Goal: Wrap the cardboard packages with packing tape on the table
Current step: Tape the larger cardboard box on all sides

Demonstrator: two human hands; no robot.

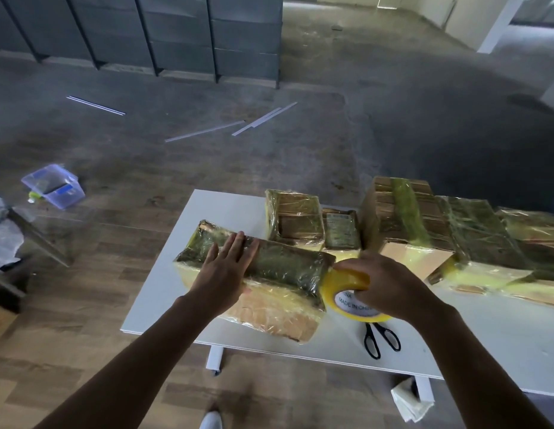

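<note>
Pulling the tape roll [347, 292] too quickly at 3 o'clock of the package [279, 270] could, I judge, wrinkle the tape or drag the package, because the left hand [226, 261] only presses flat on top. The right hand [390, 286] grasps the roll. Scissors [381, 337] lie at 5 o'clock on the table [501, 335]. Other wrapped packages [296, 218] crowd 12 to 2 o'clock.

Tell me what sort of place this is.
Probably a warehouse or packing room: grey shelving units along the far wall, a white table loaded with tape-wrapped cardboard packages, and a roll of packing tape.
</note>
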